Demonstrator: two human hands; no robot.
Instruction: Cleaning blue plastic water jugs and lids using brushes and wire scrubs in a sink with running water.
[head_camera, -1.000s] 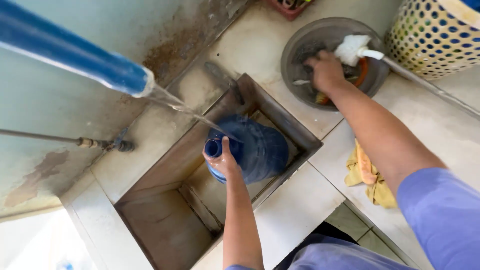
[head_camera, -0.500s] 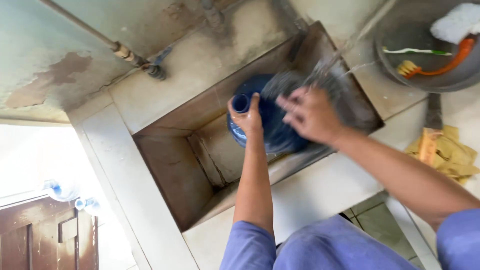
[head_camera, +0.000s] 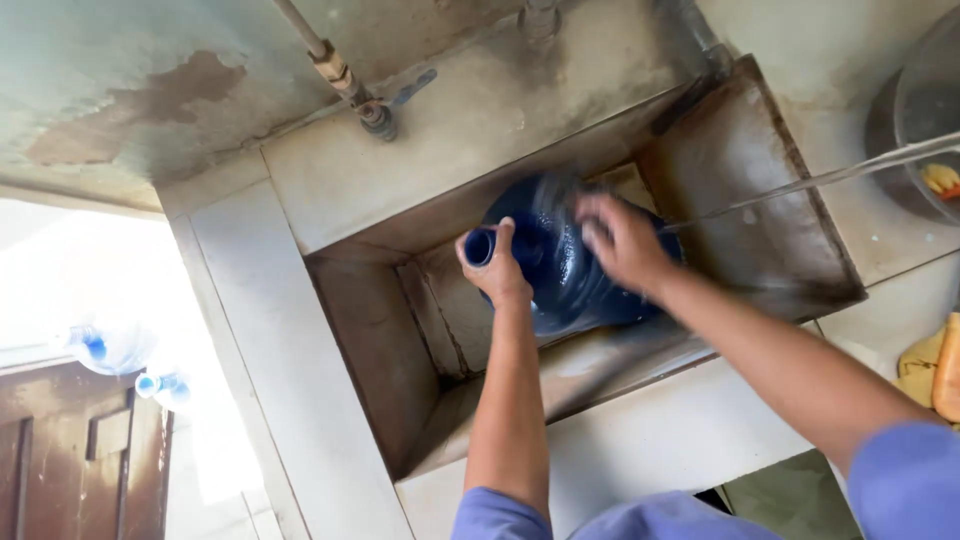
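Observation:
A large blue water bottle (head_camera: 560, 270) lies on its side inside a stained concrete sink (head_camera: 760, 190). My left hand (head_camera: 495, 268) grips the bottle's neck, just behind its open mouth. My right hand (head_camera: 622, 240) rests on the bottle's rounded body with fingers spread, and it is blurred from motion. A thin stream of water (head_camera: 800, 182) crosses from the right toward the bottle.
A pipe with a tap (head_camera: 375, 108) runs along the stained wall above the sink. A grey basin (head_camera: 915, 120) sits at the right edge, with a yellow cloth (head_camera: 925, 365) below it. Two more blue bottles (head_camera: 110, 345) lie far below at left.
My right hand has left the basin at the right and come onto the bottle's body. The view has shifted so the sink sits more central. My left hand has stayed on the neck.

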